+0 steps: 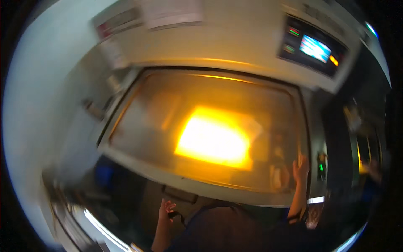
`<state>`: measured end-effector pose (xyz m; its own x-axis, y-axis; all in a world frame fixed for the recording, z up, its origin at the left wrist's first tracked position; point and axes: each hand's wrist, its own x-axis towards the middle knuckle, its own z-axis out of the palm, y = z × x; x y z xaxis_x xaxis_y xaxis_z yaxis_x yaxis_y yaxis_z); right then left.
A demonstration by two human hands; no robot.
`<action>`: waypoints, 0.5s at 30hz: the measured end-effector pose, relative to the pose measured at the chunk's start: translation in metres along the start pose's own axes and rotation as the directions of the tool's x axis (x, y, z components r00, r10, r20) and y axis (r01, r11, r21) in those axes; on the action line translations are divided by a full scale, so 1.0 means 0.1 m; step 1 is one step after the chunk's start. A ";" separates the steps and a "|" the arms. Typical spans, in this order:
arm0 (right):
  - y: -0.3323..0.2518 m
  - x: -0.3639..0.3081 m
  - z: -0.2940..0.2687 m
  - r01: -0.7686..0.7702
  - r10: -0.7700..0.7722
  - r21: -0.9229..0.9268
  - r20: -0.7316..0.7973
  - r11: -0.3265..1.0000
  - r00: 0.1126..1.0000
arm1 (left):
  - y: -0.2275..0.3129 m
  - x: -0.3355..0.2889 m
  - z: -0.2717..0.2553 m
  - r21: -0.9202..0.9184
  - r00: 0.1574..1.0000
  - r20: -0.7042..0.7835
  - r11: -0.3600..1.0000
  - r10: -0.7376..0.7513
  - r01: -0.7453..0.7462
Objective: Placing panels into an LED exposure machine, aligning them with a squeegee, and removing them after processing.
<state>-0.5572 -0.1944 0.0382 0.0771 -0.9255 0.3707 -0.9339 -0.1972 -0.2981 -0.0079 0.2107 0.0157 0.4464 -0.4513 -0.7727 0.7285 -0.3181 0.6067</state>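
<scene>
My left hand is low at the front, below the machine's front edge, with its thumb up and its fingers loosely apart. A dark curved thing lies against that hand; blur hides whether it is held. My right hand is raised at the right side of a broad metal-framed panel, fingers spread and apart. Whether it touches the frame I cannot tell. In the middle of the panel glows a bright yellow-white rectangle. A dark band circles my right wrist.
Above the panel rises a pale machine housing with a control screen and lit buttons. Paper sheets are fixed to it. A dark handle sits below the front edge. A green light shows to the right.
</scene>
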 end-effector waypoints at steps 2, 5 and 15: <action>0.65 0.15 -0.19 -0.451 0.441 -0.294 -0.102 0.843 0.891 | 0.03 0.32 0.16 0.175 1.000 -0.020 0.985 0.008 -0.005; 1.35 0.00 -0.38 -0.633 0.629 -0.322 -0.131 0.704 0.766 | -0.19 0.64 0.50 0.146 0.987 0.140 0.984 0.081 -0.102; 1.25 0.08 -0.38 -0.733 0.710 -0.155 -0.181 0.662 0.680 | -0.35 0.62 0.66 0.213 0.994 -0.026 0.972 0.110 -0.102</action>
<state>-0.6866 -0.2138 0.0372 -0.6743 -0.7109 0.2000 -0.7292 0.5979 -0.3330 -0.0398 0.1393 -0.0410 0.5373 -0.4617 -0.7057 0.5513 -0.4409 0.7083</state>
